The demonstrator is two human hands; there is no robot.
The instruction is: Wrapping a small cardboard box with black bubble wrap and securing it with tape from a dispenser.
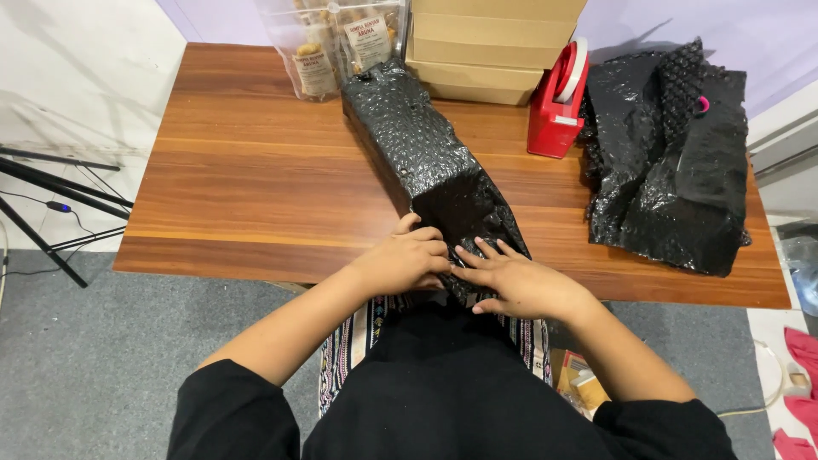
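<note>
You are pressing down the near end of a long parcel wrapped in black bubble wrap (426,162), which is lying lengthwise on the wooden desk (247,170) with its end at the front edge. Your left hand (405,260) is curling its fingers against that end; your right hand (520,285) is lying flat, fingers spread, grasping nothing. Judging by this, you are folding the end shut, which calls for tape: the red tape dispenser (558,98) is standing beyond your right hand.

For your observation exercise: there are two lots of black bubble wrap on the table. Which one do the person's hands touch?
The long wrapped parcel at mid-table, under the left hand and right hand. The crumpled loose bubble wrap lies untouched on the right.
</note>
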